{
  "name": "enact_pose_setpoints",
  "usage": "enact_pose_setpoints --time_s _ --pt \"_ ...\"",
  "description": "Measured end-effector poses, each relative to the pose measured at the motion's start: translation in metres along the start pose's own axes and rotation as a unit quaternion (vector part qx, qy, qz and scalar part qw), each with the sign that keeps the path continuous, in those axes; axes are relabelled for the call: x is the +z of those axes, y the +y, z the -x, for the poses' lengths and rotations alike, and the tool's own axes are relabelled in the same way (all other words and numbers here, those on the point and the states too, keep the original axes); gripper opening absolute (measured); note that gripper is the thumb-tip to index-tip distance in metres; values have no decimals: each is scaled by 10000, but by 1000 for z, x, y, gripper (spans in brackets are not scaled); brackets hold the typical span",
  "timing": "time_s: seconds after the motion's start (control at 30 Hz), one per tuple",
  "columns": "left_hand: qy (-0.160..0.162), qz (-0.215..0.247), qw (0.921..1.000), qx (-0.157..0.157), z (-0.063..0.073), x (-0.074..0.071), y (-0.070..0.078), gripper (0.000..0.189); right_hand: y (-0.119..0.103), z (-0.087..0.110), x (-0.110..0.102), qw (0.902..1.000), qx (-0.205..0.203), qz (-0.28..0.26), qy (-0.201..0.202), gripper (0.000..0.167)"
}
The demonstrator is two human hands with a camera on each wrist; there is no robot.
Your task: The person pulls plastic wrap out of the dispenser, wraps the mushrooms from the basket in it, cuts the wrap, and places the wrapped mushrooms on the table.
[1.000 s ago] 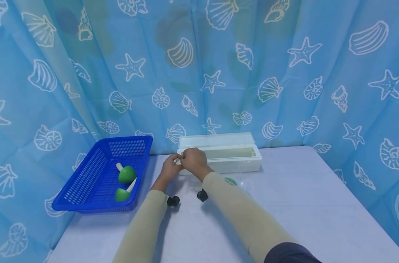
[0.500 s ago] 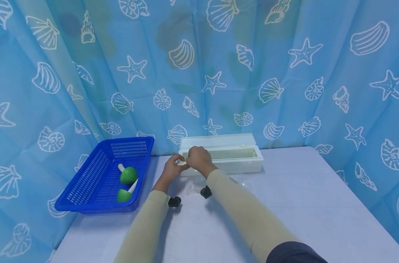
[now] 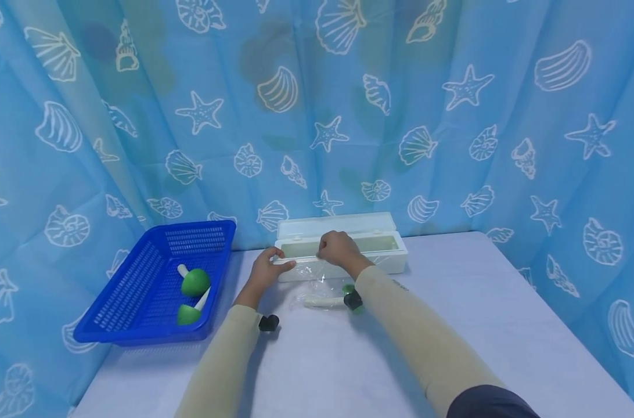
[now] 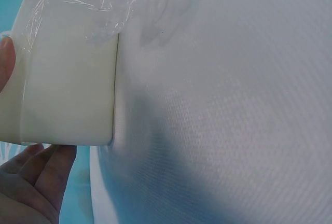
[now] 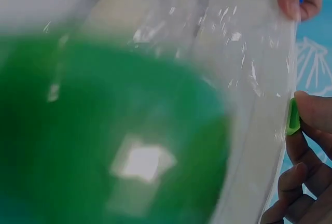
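A long white cling film dispenser (image 3: 395, 264) stands at the back of the table with its lid (image 3: 343, 223) raised. My left hand (image 3: 265, 271) grips its left end, thumb on the front and fingers against the end wall. At the front edge, my right hand (image 3: 340, 251) pinches a small green slide cutter (image 5: 293, 116) between thumb and finger. Clear cling film (image 3: 321, 284) hangs down the front onto the table. Under the film lies a white-handled thing with a rounded green head (image 3: 324, 302), partly hidden by the right wrist; its head looms blurred in the right wrist view.
A blue perforated basket (image 3: 155, 255) stands on the left, holding two similar green-headed things with white handles (image 3: 195, 283). Behind the table hangs a blue shell-patterned curtain (image 3: 317, 145). White cloth (image 3: 317, 371) covers the table.
My right hand has slid to the right along the dispenser's edge, away from the left hand. The white handle under the film has come into view. The left hand stays at the box end.
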State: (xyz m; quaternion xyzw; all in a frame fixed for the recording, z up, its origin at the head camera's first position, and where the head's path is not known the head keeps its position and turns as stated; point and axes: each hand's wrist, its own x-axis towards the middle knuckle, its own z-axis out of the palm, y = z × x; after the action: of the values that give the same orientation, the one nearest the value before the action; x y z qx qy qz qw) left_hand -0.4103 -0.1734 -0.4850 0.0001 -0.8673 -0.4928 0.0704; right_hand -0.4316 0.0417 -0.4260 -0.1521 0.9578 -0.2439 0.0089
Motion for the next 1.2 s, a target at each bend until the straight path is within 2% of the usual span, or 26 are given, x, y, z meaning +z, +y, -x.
enact_pose_setpoints --time_s 0.17,0.37,0.5,0.7,0.8,0.9,1.03,1.2 --pt "-11 -5 9999 160 1 0 -1 32 22 6 -9 10000 -20 -48 76 15" --pt "-51 19 10000 -13 1 0 -1 33 47 13 -22 9999 111 41 104 14" --pt "-105 22 9998 -159 1 0 0 34 66 21 -41 9994 328 127 23 13" --pt "-60 31 9999 -80 2 -1 2 33 111 35 -79 9954 825 319 -361 10" --pt "-68 6 9999 -81 2 -1 2 33 135 40 -92 9931 1072 120 -459 11" --pt "-129 -46 9998 -147 1 -3 2 34 149 42 -92 9913 1230 -219 -426 12" --pt "-157 -48 9997 -196 1 -3 2 34 154 43 -87 9909 1229 -460 -311 14" --pt "-174 19 9998 -36 4 -1 -3 33 160 47 -84 9956 733 -536 -235 18"
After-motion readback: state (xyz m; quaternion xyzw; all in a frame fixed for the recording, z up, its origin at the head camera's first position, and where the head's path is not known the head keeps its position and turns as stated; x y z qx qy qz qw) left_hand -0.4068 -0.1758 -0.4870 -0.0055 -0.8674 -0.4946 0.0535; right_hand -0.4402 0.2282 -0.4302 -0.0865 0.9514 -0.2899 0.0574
